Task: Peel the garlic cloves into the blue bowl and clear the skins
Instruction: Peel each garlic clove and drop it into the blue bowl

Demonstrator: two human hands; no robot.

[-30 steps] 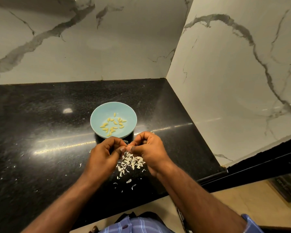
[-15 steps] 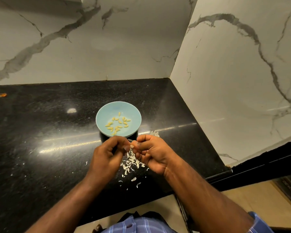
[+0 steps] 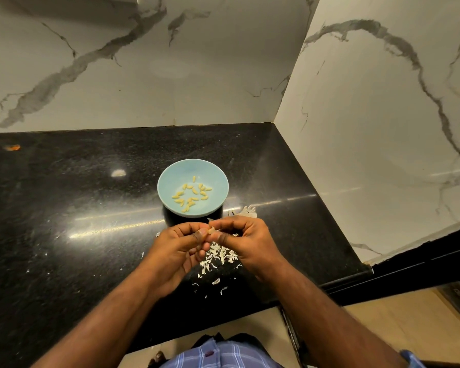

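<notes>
Pinching one small garlic clove [image 3: 211,230] between them, the fingers [image 3: 201,233] of the left hand [image 3: 173,252] and right hand [image 3: 246,243] meet just above a heap of white skins [image 3: 219,256] on the black surface [image 3: 64,208], near the blue bowl [image 3: 170,181] holding peeled cloves [image 3: 191,193].

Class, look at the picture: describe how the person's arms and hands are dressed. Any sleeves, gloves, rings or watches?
Both hands, the left hand and the right hand, are bare: no gloves, rings or watch show. The forearms are uncovered too. A blue cuff shows on the right arm at the picture's bottom edge. A blue checked shirt with a dark button shows below.
</notes>
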